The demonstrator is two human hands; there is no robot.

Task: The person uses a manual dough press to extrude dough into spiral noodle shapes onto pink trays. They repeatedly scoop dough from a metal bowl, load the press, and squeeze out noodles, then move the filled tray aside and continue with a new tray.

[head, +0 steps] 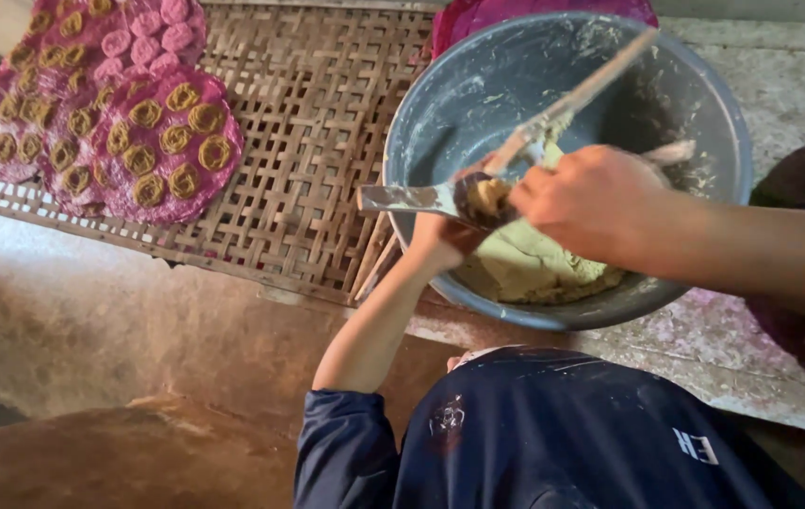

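left hand gripping press, grey bowl

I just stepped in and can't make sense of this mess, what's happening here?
A person is working over a big grey basin that holds pale dough. The left hand holds a flat metal tool loaded with a lump of dough, and the right hand grips a thin stick pressed against it. To the left, a woven bamboo tray carries pink cloths dotted with yellowish spiral pieces.
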